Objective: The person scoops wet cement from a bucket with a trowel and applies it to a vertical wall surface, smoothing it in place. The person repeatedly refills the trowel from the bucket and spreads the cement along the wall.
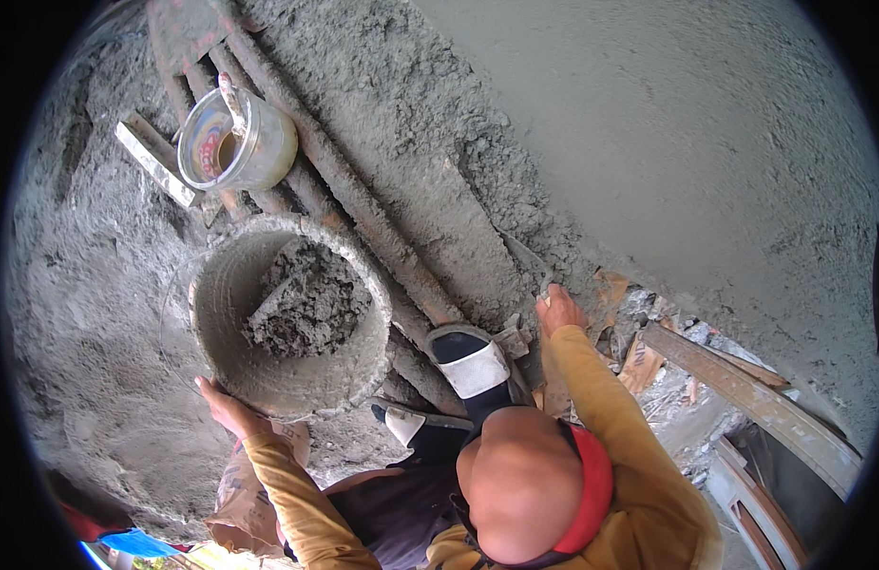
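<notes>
In the head view, the step in hand appears to be trowel work on fresh mortar beside a supply bucket. The hands are well apart. The right hand point(558, 309) is closed around the handle of a grey metal trowel point(523, 255), whose mortar-coated blade points to eleven o'clock from the fist, low over rough mortar. The left hand point(232, 410) lies against a round grey mortar-caked bucket point(218, 318) at its seven o'clock; whether the fingers grip the rim or the wire handle, I cannot tell. The bucket sits at nine o'clock from the right fist, with lumpy wet grey mortar point(316, 309) inside. The next move seems to call for a steady, flat blade and a braced bucket.

As for the surface, a broad smoothed grey mortar layer point(696, 142) spreads at one o'clock from the right hand. Rough, mortar-stained round poles point(363, 199) run from eleven toward five o'clock, passing beside the bucket. Between eleven and twelve from it stands a translucent plastic tub point(273, 142) with a brush-like handle point(232, 103) leaning inside. A long weathered wooden plank point(753, 394) lies at four o'clock from the right hand.
</notes>
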Demonstrator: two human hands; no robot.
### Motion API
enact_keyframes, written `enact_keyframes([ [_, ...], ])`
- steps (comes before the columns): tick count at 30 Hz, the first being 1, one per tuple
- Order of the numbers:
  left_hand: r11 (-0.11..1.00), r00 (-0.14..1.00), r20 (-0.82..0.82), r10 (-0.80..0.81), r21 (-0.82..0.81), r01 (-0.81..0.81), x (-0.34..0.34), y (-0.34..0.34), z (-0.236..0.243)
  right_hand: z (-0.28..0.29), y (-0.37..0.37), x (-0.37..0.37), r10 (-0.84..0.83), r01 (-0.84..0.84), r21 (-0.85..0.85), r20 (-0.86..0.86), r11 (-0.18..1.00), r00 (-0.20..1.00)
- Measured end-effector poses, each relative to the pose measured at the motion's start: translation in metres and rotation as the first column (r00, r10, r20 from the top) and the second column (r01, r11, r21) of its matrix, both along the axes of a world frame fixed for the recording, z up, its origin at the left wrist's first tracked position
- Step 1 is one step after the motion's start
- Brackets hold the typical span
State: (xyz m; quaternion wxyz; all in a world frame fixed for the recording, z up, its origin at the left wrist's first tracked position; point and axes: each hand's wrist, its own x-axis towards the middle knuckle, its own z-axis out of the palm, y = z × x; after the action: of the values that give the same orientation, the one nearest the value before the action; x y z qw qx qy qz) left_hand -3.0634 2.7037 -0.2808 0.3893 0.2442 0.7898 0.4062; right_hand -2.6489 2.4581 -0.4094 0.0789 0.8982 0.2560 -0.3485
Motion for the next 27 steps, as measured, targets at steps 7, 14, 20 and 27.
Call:
enact_keyframes([
  [7, 0.998, 0.999, 0.008, 0.054, 0.029, -0.054, -0.001, -0.001, -0.003, 0.021, -0.004, 0.01, -0.01, 0.005, 0.127, 0.039, 0.992, 0.999],
  [14, 0.997, 0.996, -0.062, 0.063, 0.045, -0.06, 0.004, 0.0, -0.005, -0.013, 0.005, 0.013, 0.073, -0.069, 0.062, -0.055, 0.996, 0.996],
  [20, 1.0, 1.0, 0.011, -0.008, 0.008, 0.008, -0.005, 0.0, -0.005, -0.017, 0.048, 0.015, 0.061, -0.056, 0.083, -0.057, 0.995, 0.997],
  [27, 0.997, 0.991, -0.123, 0.049, 0.063, -0.042, -0.009, -0.003, -0.012, -0.01, 0.051, 0.019, -0.152, 0.145, 0.16, 0.028, 0.976, 0.988],
])
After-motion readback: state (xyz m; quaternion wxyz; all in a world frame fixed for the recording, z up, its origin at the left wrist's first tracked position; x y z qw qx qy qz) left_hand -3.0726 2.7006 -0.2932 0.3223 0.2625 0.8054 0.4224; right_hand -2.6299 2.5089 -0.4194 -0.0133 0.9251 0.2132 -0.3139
